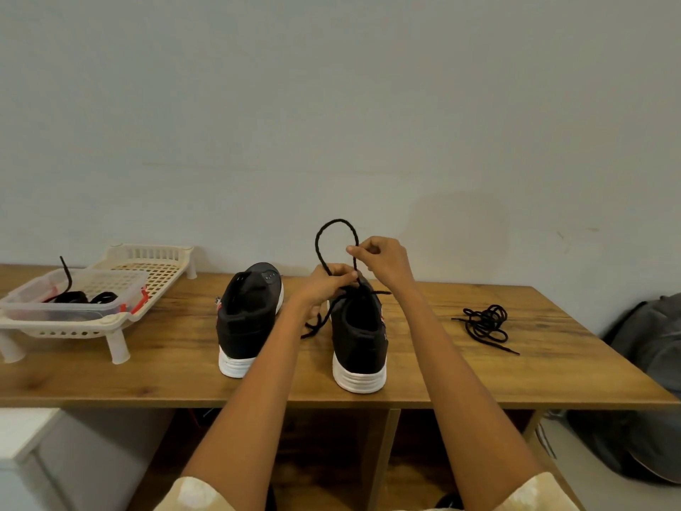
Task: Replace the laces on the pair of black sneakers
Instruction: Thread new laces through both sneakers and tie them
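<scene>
Pale grey wall [331, 105] rises behind a wooden tabletop [479, 363] where a pair of black sneakers with white soles stands heel-toward-the-camera near the middle: the left sneaker [248, 319] has bare eyelets, and the right sneaker [359, 337] sits just beside it, nearer the front edge. Above the right sneaker, a person's left hand [324, 285] pinches a black lace [331, 237] between curled fingers low over the shoe's tongue, while the right hand [383, 260] pinches the same lace slightly higher, fingers curled round it; between the two grips the lace arches up in a tall loop against the wall, and its loose ends trail down across the shoe's opening and onto the tabletop between the sneakers. Both forearms reach in from the front edge, with cream sleeves [534, 492] showing at the bottom. Toward the right edge lies a tangled black spare lace [484, 324], well apart from the shoes. At the left back corner stands a cream plastic slatted rack on short legs [147, 267], carrying a clear plastic container with red clips [73, 300] that holds more black laces, one end sticking up. A grey bag [648, 363] rests beyond the tabletop's right edge
</scene>
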